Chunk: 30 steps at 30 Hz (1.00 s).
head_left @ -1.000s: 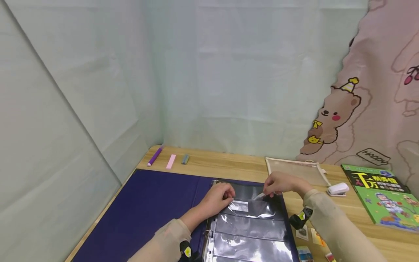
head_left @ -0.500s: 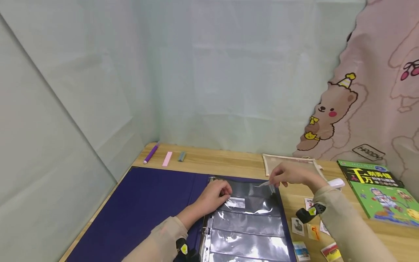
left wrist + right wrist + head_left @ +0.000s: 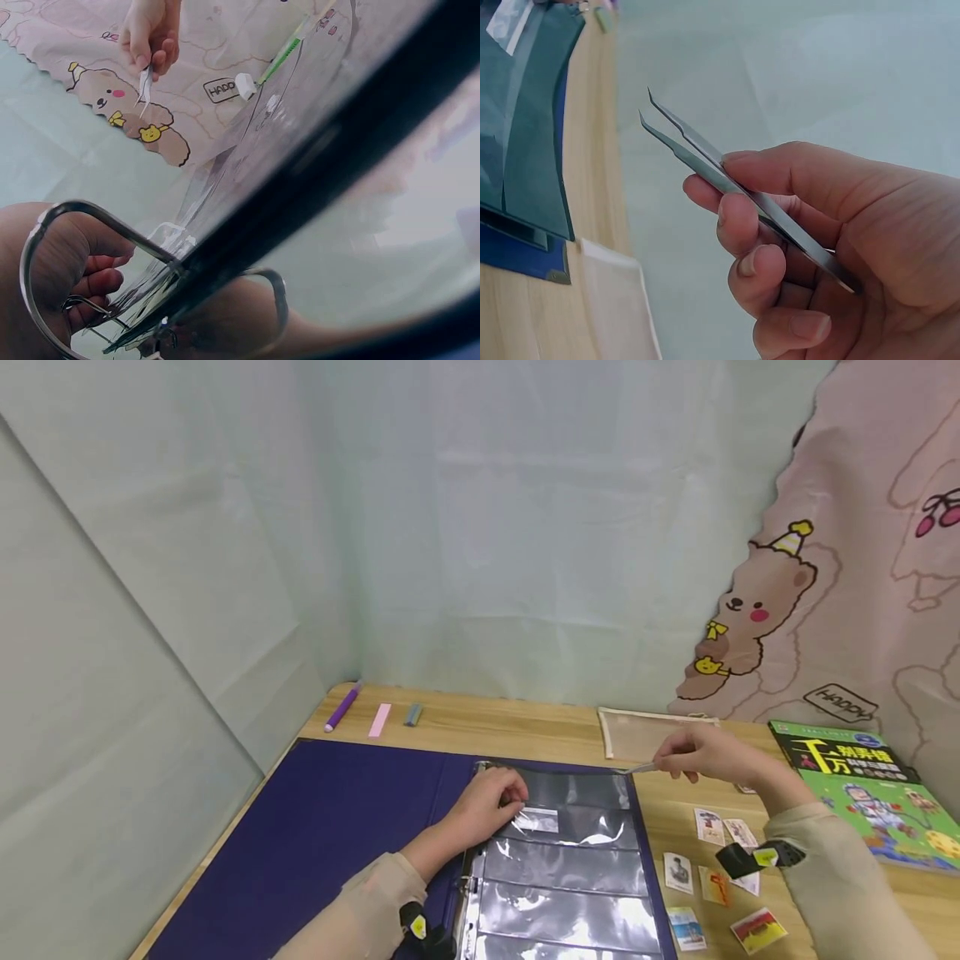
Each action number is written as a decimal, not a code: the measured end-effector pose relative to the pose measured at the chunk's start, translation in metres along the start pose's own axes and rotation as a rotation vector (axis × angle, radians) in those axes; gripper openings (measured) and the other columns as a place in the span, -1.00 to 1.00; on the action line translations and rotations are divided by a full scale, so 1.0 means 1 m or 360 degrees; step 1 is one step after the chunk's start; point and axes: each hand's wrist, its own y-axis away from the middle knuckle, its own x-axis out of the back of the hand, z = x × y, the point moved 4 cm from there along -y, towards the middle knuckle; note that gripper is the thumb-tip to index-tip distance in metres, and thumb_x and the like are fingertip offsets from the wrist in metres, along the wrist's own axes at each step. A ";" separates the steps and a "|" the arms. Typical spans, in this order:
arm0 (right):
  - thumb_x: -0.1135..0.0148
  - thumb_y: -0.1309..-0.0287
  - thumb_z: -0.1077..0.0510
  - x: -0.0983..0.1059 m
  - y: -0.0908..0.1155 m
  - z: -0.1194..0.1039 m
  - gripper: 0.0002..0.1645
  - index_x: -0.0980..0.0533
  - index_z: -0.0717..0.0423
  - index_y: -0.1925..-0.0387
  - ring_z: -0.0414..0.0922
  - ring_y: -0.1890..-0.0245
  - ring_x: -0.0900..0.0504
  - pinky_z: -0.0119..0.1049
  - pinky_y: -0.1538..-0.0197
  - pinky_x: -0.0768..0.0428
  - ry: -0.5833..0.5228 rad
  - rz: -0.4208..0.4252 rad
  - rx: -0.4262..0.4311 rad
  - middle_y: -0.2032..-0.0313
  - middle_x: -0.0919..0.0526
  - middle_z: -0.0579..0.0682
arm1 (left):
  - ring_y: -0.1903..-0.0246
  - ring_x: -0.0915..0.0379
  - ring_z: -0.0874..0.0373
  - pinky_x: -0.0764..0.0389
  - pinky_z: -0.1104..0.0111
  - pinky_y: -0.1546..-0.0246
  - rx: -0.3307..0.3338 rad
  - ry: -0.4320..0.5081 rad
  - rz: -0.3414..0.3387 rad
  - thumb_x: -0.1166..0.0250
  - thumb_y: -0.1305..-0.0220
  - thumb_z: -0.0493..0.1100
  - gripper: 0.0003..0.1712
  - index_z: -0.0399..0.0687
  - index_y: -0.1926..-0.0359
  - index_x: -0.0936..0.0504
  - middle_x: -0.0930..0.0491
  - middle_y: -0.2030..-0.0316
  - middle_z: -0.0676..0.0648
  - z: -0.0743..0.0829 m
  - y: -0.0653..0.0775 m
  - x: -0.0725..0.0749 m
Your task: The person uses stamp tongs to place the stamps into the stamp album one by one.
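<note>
My right hand (image 3: 703,752) holds a pair of bent-tip metal tweezers (image 3: 727,180), whose points are apart with nothing between them. In the head view they hang by the upper right corner of the binder page. A dark blue ring binder (image 3: 337,827) lies spread out, with a page of clear pockets (image 3: 566,864) on its right side. At the ring side of that page, my left hand (image 3: 487,802) pinches the clear film of an upper pocket. A small whitish stamp-like piece (image 3: 540,820) sits in this pocket, just right of the fingertips.
Several small stamps (image 3: 678,872) lie on the wooden table to the binder's right. A mesh pouch (image 3: 611,735) and a green book (image 3: 877,802) are farther back. A purple pen (image 3: 342,708), a pink strip (image 3: 379,720) and a grey-green piece (image 3: 413,715) lie behind the binder.
My right hand has drawn the tweezers away from the pocket, rightward to the page's corner, with the tips now bare. The left hand keeps its place on the page.
</note>
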 end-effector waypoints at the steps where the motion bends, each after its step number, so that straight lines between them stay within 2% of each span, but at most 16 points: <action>1: -0.12 -0.12 0.12 0.001 0.004 0.001 -0.83 -0.56 0.15 0.39 -0.32 0.66 -0.39 -0.41 0.59 -0.40 0.0000 0.0013 0.0004 0.59 -0.48 -0.07 | 0.41 -0.36 0.30 -0.37 0.49 0.31 0.0002 -0.0006 0.0000 -0.29 -0.02 -0.26 -0.89 0.00 0.40 -0.54 -0.49 0.48 0.09 0.000 0.000 0.000; 7: -0.10 -0.16 0.08 0.007 0.024 0.011 -0.77 -0.55 0.17 0.35 -0.31 0.68 -0.36 -0.39 0.68 -0.32 -0.0048 0.0073 -0.0035 0.59 -0.46 -0.08 | 0.41 -0.36 0.30 -0.37 0.48 0.30 0.0033 0.0010 -0.0007 -0.29 -0.03 -0.24 -0.90 0.02 0.41 -0.54 -0.48 0.48 0.10 0.000 0.000 0.000; 15: -0.04 -0.20 0.09 0.007 0.052 0.031 -0.75 -0.53 0.20 0.32 -0.29 0.67 -0.33 -0.39 0.67 -0.29 -0.0059 0.0167 -0.0044 0.58 -0.46 -0.13 | 0.40 -0.35 0.31 -0.38 0.48 0.30 0.0060 0.0021 -0.0023 -0.28 -0.05 -0.24 -0.90 0.05 0.40 -0.52 -0.47 0.46 0.11 0.000 0.001 -0.001; 22: 0.00 -0.23 0.06 0.005 0.078 0.056 -0.70 -0.51 0.22 0.30 -0.30 0.69 -0.28 -0.38 0.69 -0.22 -0.0042 0.0240 -0.0212 0.63 -0.40 -0.20 | 0.39 -0.34 0.30 -0.39 0.49 0.32 0.0069 0.0021 -0.0041 -0.28 -0.07 -0.23 -0.90 0.04 0.39 -0.52 -0.47 0.45 0.11 -0.001 0.002 -0.004; 26: 0.01 -0.24 0.07 0.000 0.090 0.071 -0.71 -0.51 0.21 0.36 -0.31 0.72 -0.25 -0.38 0.71 -0.21 -0.0003 0.0281 -0.0236 0.67 -0.39 -0.18 | 0.40 -0.35 0.30 -0.39 0.49 0.33 0.0056 0.0025 -0.0033 -0.29 -0.06 -0.24 -0.90 0.04 0.40 -0.53 -0.47 0.45 0.11 -0.002 0.002 -0.004; 30: 0.02 -0.25 0.08 -0.002 0.098 0.083 -0.68 -0.51 0.27 0.30 -0.28 0.71 -0.29 -0.37 0.68 -0.21 0.0009 0.0303 -0.0270 0.64 -0.40 -0.15 | 0.40 -0.35 0.30 -0.39 0.48 0.32 0.0042 0.0020 -0.0026 -0.28 -0.06 -0.24 -0.91 0.04 0.40 -0.54 -0.47 0.45 0.11 -0.003 0.001 -0.003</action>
